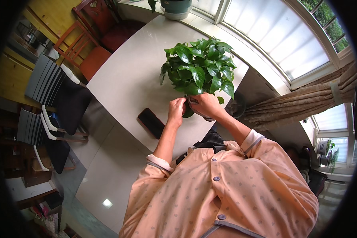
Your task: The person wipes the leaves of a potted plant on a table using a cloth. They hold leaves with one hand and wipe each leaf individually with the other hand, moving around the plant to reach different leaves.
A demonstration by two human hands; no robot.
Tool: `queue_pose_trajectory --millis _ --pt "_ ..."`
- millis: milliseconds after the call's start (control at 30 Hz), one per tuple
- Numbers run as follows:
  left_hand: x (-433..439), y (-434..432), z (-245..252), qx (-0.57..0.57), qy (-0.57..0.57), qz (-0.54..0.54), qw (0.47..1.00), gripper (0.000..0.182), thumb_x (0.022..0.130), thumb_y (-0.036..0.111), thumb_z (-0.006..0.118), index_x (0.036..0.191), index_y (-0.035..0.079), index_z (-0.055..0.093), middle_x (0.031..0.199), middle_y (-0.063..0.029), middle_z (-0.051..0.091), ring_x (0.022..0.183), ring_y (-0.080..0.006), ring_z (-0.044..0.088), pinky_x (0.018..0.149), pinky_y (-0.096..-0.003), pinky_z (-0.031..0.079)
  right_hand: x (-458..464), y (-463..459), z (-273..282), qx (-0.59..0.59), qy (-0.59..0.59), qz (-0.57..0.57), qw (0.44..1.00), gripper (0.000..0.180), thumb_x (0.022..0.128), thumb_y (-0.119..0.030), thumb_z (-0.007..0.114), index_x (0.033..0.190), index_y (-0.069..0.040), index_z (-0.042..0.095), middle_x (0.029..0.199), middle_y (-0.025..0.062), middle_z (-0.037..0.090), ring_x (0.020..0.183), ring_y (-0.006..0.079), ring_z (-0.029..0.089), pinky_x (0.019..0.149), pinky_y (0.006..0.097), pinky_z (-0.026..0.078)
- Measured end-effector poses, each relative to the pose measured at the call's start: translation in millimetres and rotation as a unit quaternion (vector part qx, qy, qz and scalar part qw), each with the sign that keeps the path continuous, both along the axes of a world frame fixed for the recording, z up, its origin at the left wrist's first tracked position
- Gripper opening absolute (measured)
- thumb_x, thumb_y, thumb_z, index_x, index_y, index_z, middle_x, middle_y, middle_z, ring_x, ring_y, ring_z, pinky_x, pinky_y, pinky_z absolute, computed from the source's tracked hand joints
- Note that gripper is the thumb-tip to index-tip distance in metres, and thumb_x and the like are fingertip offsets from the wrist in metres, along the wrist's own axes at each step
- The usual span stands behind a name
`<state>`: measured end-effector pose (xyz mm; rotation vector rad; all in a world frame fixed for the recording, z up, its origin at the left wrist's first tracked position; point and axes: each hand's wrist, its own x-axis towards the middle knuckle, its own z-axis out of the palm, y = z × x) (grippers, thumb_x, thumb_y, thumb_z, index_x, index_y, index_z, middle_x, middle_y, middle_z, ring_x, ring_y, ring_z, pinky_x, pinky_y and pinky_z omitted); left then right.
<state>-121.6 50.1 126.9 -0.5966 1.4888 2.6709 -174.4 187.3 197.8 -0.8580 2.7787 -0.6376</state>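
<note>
A bushy pothos plant (200,67) with glossy green leaves stands on the pale table in front of me. My left hand (176,110) is at the plant's near edge, its thumb and fingers closed on a low-hanging leaf (189,111). Close beside it, my right hand (207,104) curls around a small pale item (193,100), too covered by the fingers to identify. Beneath the right wrist a bit of a curved, shiny rim shows. Foliage and hands hide most of the plant's container. A dark smartphone (151,123) lies left of my left forearm.
The light-coloured table (122,77) has a corner near my body. Wooden chairs (96,62) and grey-backed chairs (46,80) line the left side. A green pot (176,7) sits on the windowsill at the far end. A tied curtain (303,101) hangs at right by the windows.
</note>
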Motion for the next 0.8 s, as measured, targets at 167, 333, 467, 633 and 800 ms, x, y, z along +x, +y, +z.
queue_pose_trajectory --millis 167,333,467,633,800 --pt "-3 2 1 0.118 -0.049 0.012 0.992 0.028 0.089 0.038 0.054 0.078 0.012 0.054 0.063 0.0036 0.05 0.057 -0.0074 0.05 0.05 -0.0193 0.036 21 1 -6 0.022 0.051 0.044 0.997 0.027 0.072 -0.024 0.062 0.098 -0.019 0.061 0.079 0.0164 0.058 0.066 0.0334 0.062 0.057 0.043 0.051" --pt "-8 2 1 0.144 -0.009 0.032 0.989 0.043 0.09 0.044 0.051 0.102 0.003 0.057 0.092 -0.009 0.063 0.082 -0.0182 0.06 0.074 -0.0292 0.047 51 14 -5 -0.043 0.025 0.122 0.991 0.038 0.075 -0.027 0.063 0.113 -0.025 0.061 0.074 0.0112 0.053 0.061 0.0301 0.058 0.056 0.0403 0.048" --pt "1 -18 -17 0.111 -0.045 0.041 0.992 0.043 0.09 0.038 0.049 0.107 -0.001 0.057 0.102 -0.013 0.064 0.092 -0.0225 0.062 0.083 -0.0325 0.047 58 49 2 -0.042 -0.044 0.153 0.986 0.042 0.074 -0.029 0.065 0.115 -0.026 0.062 0.07 0.0097 0.051 0.059 0.0281 0.056 0.055 0.039 0.046" --pt "25 -11 -55 0.042 -0.114 -0.004 0.993 0.034 0.086 0.034 0.054 0.104 0.006 0.06 0.098 -0.0103 0.066 0.089 -0.0212 0.064 0.085 -0.0323 0.042 54 85 -9 -0.008 -0.089 0.064 0.994 0.04 0.075 -0.033 0.062 0.113 -0.024 0.063 0.075 0.0128 0.058 0.064 0.0305 0.06 0.06 0.0377 0.049" --pt "21 25 -74 0.044 -0.121 -0.098 0.987 0.037 0.084 0.035 0.058 0.111 0.009 0.059 0.108 -0.0045 0.064 0.105 -0.0142 0.057 0.089 -0.0293 0.038 42 92 -22 -0.048 -0.06 -0.035 0.996 0.042 0.074 -0.031 0.063 0.115 -0.022 0.062 0.078 0.0135 0.059 0.069 0.0327 0.061 0.063 0.0401 0.05"
